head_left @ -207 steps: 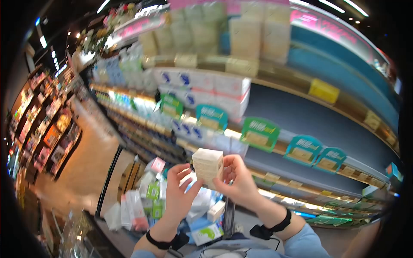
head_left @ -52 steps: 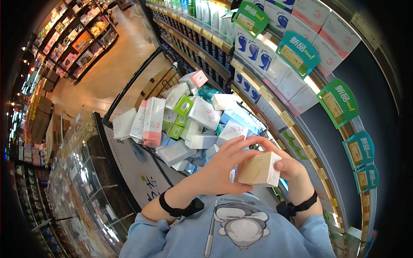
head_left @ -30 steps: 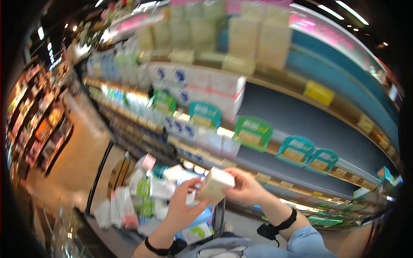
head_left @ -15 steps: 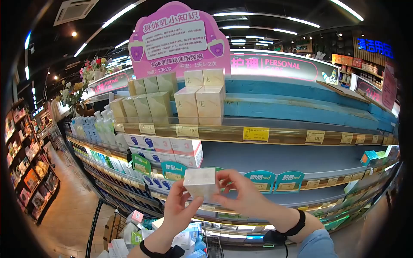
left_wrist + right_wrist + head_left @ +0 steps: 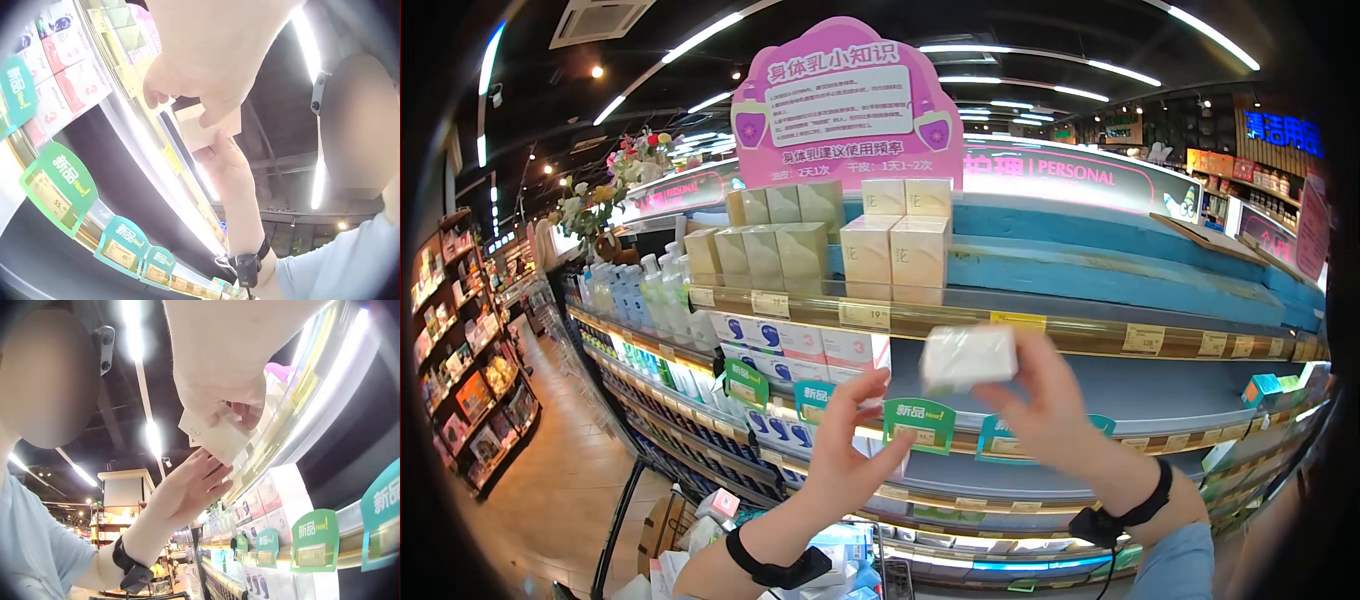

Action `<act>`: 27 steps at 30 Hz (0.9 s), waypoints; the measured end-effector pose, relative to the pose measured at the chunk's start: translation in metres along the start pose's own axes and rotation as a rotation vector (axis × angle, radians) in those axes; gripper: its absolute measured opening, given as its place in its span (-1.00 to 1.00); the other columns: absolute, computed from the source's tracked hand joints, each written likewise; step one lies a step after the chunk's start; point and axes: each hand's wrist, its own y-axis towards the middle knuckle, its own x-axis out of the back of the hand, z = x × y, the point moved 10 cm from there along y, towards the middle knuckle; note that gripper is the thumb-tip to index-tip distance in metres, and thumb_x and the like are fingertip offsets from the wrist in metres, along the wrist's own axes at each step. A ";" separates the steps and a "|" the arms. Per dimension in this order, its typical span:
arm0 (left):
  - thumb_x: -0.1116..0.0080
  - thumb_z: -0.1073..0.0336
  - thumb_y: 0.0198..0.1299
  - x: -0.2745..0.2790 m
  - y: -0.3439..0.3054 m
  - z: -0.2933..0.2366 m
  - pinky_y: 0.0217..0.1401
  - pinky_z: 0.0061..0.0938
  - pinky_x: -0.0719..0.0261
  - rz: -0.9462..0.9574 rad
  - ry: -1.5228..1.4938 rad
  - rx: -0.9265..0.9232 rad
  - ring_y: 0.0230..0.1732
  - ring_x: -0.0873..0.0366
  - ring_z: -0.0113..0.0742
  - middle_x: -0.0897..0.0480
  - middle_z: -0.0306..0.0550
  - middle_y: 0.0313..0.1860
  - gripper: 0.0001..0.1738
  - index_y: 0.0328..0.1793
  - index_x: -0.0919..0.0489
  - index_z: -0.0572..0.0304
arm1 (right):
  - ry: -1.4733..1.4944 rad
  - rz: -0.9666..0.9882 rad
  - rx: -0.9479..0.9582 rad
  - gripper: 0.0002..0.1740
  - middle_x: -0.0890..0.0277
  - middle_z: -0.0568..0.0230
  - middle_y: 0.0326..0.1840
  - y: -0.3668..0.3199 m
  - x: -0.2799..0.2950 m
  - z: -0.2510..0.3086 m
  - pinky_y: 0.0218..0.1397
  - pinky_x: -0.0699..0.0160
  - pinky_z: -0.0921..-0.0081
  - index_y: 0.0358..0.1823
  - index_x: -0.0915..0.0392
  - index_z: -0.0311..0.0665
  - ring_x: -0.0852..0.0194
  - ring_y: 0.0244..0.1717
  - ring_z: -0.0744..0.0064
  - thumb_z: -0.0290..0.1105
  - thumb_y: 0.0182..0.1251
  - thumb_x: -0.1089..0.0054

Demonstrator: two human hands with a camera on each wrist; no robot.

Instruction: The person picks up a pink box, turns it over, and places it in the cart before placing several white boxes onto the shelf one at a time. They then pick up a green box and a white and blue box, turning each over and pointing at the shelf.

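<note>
My right hand (image 5: 1040, 405) holds a small whitish box (image 5: 970, 357) by its right end, in front of the shelf edge. In the right wrist view that box (image 5: 220, 439) is pinched between the thumb and fingers of the right hand (image 5: 228, 381). The left hand (image 5: 850, 440) is off the box in the head view, lower and to its left, fingers spread and holding nothing. Boxes with similar pale faces (image 5: 918, 252) stand stacked on the top shelf beside green-beige boxes (image 5: 803, 255).
A price rail (image 5: 1100, 335) runs along the top shelf. Below it are white-and-pink boxes (image 5: 847, 348) and a green tag (image 5: 918, 425). A filled cart (image 5: 850, 560) stands below the hands. A pink sign (image 5: 845, 100) rises behind the top shelf.
The box has moved right and up with the right hand. The left hand, which held its left side, has let go. The head view has shifted slightly.
</note>
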 end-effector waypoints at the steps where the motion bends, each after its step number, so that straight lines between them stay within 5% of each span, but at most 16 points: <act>1: -0.33 0.46 0.09 0.008 0.002 0.007 0.22 -0.37 -0.49 -0.022 0.029 -0.007 0.23 -0.43 -0.25 -0.42 -0.04 0.23 -0.31 0.37 -0.32 0.16 | 0.040 -0.063 -0.016 -0.47 -0.40 0.16 0.10 0.010 0.013 0.001 0.10 -0.55 0.45 0.26 -0.33 -0.34 -0.45 0.03 0.39 -0.55 0.25 -0.24; 10: -0.25 0.44 0.15 0.050 0.029 0.030 0.25 -0.33 -0.41 -0.029 0.220 0.092 0.30 -0.35 -0.27 -0.40 -0.12 0.28 -0.32 0.42 -0.30 0.12 | -0.269 -0.268 -0.095 -0.45 -0.44 0.24 -0.02 0.085 0.084 -0.017 -0.02 -0.56 0.53 0.29 -0.32 -0.35 -0.42 -0.06 0.45 -0.48 0.27 -0.21; 27: -0.32 0.35 0.11 0.056 0.077 0.045 -0.10 -0.49 -0.54 -0.030 0.314 0.038 0.05 -0.48 -0.29 -0.43 -0.02 0.30 -0.24 0.45 -0.27 0.22 | -0.316 -0.093 -0.387 -0.48 -0.55 0.10 -0.13 0.107 0.064 -0.076 -0.21 -0.62 0.51 0.19 -0.40 -0.47 -0.58 -0.27 0.41 -0.34 0.26 -0.24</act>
